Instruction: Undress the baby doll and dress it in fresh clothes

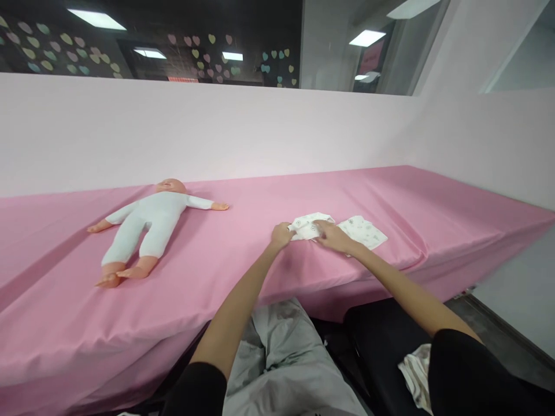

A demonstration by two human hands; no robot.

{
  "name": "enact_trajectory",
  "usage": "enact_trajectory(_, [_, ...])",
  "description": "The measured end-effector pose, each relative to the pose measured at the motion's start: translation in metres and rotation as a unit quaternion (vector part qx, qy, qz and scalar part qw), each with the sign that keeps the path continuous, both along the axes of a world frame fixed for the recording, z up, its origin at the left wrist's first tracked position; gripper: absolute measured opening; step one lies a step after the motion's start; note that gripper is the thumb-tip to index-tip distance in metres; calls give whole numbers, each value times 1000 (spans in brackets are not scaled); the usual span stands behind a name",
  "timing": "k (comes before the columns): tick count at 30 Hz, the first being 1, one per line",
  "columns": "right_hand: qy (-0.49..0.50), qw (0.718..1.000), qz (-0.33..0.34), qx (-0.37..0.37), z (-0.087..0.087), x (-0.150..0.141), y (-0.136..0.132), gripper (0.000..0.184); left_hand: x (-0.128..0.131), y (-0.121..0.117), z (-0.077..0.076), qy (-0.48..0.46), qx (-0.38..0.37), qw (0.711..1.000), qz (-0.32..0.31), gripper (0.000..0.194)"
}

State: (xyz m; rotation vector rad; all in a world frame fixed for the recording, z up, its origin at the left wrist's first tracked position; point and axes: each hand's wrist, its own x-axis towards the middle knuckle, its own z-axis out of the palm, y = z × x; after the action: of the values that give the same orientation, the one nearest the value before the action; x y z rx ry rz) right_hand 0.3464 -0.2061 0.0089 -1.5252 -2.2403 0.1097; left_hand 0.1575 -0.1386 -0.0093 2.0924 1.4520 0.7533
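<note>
A small white cloth with a dark print (304, 226) lies partly folded on the pink-covered table, between my two hands. My left hand (282, 235) pinches its left edge, thumb over the fabric. On its right side, the fingers and thumb of my right hand (333, 236) are closed on the fabric. Whether the cloth is a garment cannot be made out. Right beside my right hand lies a second white printed cloth (364, 231), flat and partly behind the wrist. A baby doll (151, 214) in a white bodysuit rests on its back at the left, arms spread.
The pink sheet (243, 254) has folds and drapes over the table's front edge. A white wall (217, 133) with a window above it runs along the back. Below right is a black seat (381, 341) with a crumpled striped cloth (418, 372) on it.
</note>
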Motion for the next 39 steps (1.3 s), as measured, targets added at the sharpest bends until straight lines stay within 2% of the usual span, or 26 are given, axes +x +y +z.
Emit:
enact_trajectory(2, [3,999,36,22,-4,-24,14,66,-5,5,20,-20,3,1000,-19,21])
enact_trajectory(4, [54,996,55,48,5,-44,23,69,-13,3,48,-66,32,997,-26,25])
enact_trajectory(7, [207,973,74,71,41,-67,30,52,-31,-11,100,-199,65,977,-47,28])
enact_trajectory(10, [323,938,117,55,87,-86,28,42,-54,-30,152,-292,19,951,-97,32])
enact_trajectory(12, [325,934,135,54,113,-100,22,40,-69,-41,177,-296,47,951,-76,31])
enact_trajectory(14, [264,951,116,113,132,-116,10,41,-82,-49,193,-282,96,954,-43,26])
enact_trajectory(17, [105,955,88,261,146,-139,-11,41,-100,-57,202,-251,128,959,-15,24])
enact_trajectory(20, [-24,943,104,316,149,-153,-22,32,-117,-63,200,-217,99,971,-12,27])
enact_trajectory(23, [-83,945,99,299,149,-156,-21,26,-133,-66,196,-187,68,980,-22,30])
enact_trajectory(26, [-167,948,90,255,152,-148,-16,22,-147,-66,197,-147,73,986,-4,31])
enact_trajectory(30, [-304,923,78,221,161,-133,-10,26,-161,-73,211,-17,165,985,50,27])
enact_trajectory(33, [-366,903,73,213,169,-125,-9,26,-168,-79,222,142,263,948,111,23])
enact_trajectory(36, [-360,910,58,199,178,-120,-10,24,-176,-82,229,223,305,916,131,31])
enact_trajectory(39, [-284,942,22,179,187,-117,-9,28,-187,-83,234,199,297,925,125,35])
